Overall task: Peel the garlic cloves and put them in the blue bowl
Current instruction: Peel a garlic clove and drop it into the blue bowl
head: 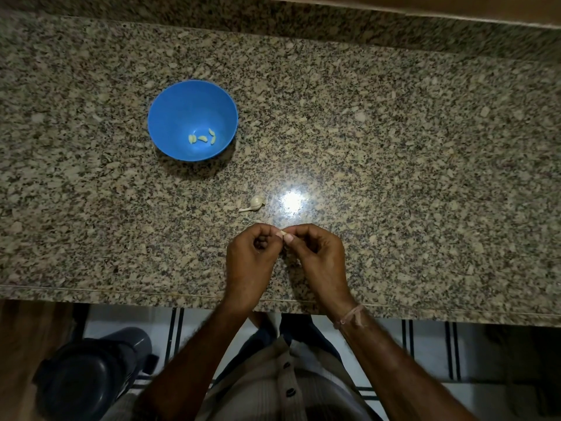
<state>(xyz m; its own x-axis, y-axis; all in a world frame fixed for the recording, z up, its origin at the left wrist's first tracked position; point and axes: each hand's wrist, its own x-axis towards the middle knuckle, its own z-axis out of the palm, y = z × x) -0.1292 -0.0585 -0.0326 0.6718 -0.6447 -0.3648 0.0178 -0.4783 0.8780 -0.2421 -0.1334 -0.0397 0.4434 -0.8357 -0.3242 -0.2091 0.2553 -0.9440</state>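
Note:
A blue bowl [170, 117] stands on the granite counter at the left, with several pale peeled garlic cloves [202, 138] lying in its bottom. A small piece of garlic bulb with its stem [254, 203] lies on the counter between the bowl and my hands. Near the counter's front edge my left hand [250, 259] and my right hand [315, 253] meet fingertip to fingertip. Both pinch one small garlic clove [282, 233], of which only a pale tip shows between the fingers.
The speckled granite counter [394, 147] runs across the whole view, with a raised back ledge at the top. A bright light reflection [293, 201] lies beside the garlic piece. Below the front edge, a dark grey bin [85, 375] stands on the tiled floor at the left.

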